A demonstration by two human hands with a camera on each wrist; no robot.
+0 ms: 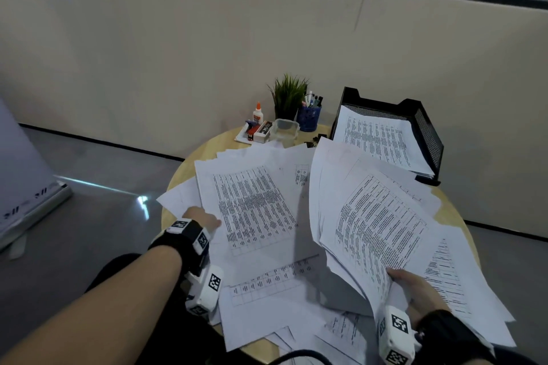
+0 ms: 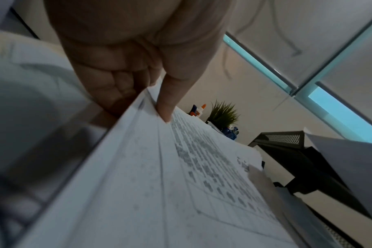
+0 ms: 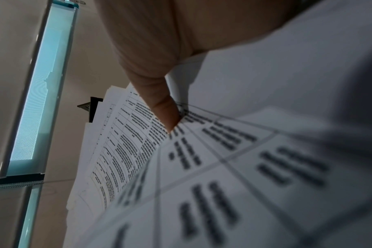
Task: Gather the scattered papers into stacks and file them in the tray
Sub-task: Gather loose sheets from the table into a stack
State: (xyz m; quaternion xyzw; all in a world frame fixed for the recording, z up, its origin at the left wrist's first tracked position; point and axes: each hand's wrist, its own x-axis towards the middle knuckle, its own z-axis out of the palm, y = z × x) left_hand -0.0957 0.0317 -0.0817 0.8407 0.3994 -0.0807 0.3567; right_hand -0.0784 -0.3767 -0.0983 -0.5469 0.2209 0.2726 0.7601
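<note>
Loose papers (image 1: 258,204) cover most of the bench (image 1: 189,163), spilling past its edge at 6 o'clock. The tray (image 1: 427,127) sits at 1 o'clock with sheets in it. At 12 o'clock stand the plant (image 1: 289,95), the pen cup (image 1: 309,117) just right of it, and the glue bottle (image 1: 258,112) to its left.

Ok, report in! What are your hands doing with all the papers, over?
Left hand pinches a printed white sheet. Right hand grips a fanned paper bundle. Black mesh tray holds some pages. Loose sheets cover the round wooden table.
</note>
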